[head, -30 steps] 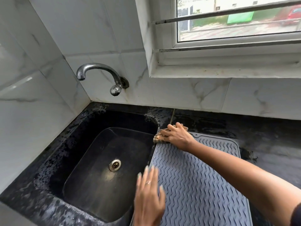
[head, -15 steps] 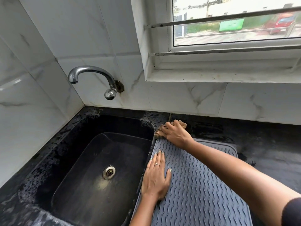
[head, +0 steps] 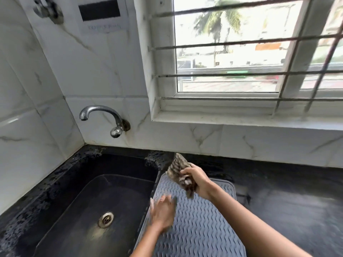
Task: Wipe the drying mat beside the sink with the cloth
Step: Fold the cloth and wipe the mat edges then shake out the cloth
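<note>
Cloth [head: 181, 176], striped and bunched, is clamped in the right hand [head: 199, 179], which holds it lifted just above the far corner of the drying mat [head: 200, 219] nearest the sink [head: 87, 197]; one end sticks up past the fingers and the other hangs toward the mat, and whether that end touches the ribs I cannot tell. The grey ribbed mat lies flat on the dark worktop [head: 289, 201], its left edge along the sink's rim. The left hand [head: 163, 212] is over that left edge with fingers spread and holding nothing; it is blurred, so contact with the mat is uncertain.

This looks like a pause between strokes, with the cloth off the surface, perhaps being regripped. The next move calls for bringing the cloth back down flat on the mat and drawing it along the ribs, while the left hand pins the edge so the mat does not slide toward the sink. A tap [head: 104, 115] juts from the tiled wall above the sink.
</note>
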A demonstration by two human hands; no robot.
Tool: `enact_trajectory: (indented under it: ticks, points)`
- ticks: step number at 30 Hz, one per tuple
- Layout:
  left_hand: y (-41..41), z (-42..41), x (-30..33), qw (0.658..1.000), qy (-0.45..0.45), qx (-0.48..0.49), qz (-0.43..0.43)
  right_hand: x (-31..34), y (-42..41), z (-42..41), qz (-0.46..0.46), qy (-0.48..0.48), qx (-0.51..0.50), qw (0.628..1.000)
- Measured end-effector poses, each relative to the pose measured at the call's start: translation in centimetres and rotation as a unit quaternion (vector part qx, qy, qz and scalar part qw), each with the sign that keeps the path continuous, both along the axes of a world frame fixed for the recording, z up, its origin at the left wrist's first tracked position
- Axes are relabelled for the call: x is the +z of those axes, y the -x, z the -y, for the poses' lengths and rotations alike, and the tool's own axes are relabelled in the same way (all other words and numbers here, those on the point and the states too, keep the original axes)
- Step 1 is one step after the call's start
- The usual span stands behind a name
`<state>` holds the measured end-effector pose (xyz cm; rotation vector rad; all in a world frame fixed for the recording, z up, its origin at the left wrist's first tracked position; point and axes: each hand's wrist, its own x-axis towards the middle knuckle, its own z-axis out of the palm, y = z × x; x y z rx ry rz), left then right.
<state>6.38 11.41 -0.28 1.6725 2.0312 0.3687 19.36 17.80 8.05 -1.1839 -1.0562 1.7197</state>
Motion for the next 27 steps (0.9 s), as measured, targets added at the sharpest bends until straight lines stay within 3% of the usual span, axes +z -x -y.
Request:
enact_trajectory:
  ticks: [1,3,5,6,7,12,16,20,23,27]
  points:
    - [-0.9,0.7,1.6,0.984,-0.001,0.064,0.166,0.4,-0.7,1.2,-0.036,0.002,0.006,0.999]
    - [-2.5,2.2,4.9,0.866,0.002,0.153,0.476,1.2,-1.6,3.7,-0.094,0.009,0.005,0.996]
    - [-3.1,3.7,8.2,0.744,0.018,0.173,0.645,2.5,-1.6,6.4,-0.083,-0.026,0.0,0.996]
    - [-3.2,4.4,9.8,0.71,0.023,0.167,0.684,3.2,-1.4,7.7,-0.053,-0.06,-0.003,0.997]
    - [-3.4,5.1,11.3,0.697,0.026,0.157,0.7,3.8,-1.2,8.9,-0.031,-0.091,-0.004,0.995]
    - [-3.8,11.1,15.2,0.724,0.0,0.137,0.676,7.6,-1.6,15.9,0.129,-0.245,0.003,0.961]
    - [-3.1,16.0,15.8,0.735,-0.019,0.066,0.675,10.1,-2.6,19.4,0.248,-0.293,-0.087,0.919]
    - [-3.1,19.4,16.6,0.757,-0.039,-0.002,0.652,12.1,-3.6,22.3,0.186,-0.274,0.022,0.943]
    - [-3.2,20.9,17.3,0.787,-0.057,-0.016,0.614,13.2,-4.1,23.8,0.228,-0.309,0.013,0.923]
    - [-3.0,21.7,18.6,0.797,-0.073,-0.009,0.6,14.6,-4.8,24.5,0.292,-0.325,0.018,0.899]
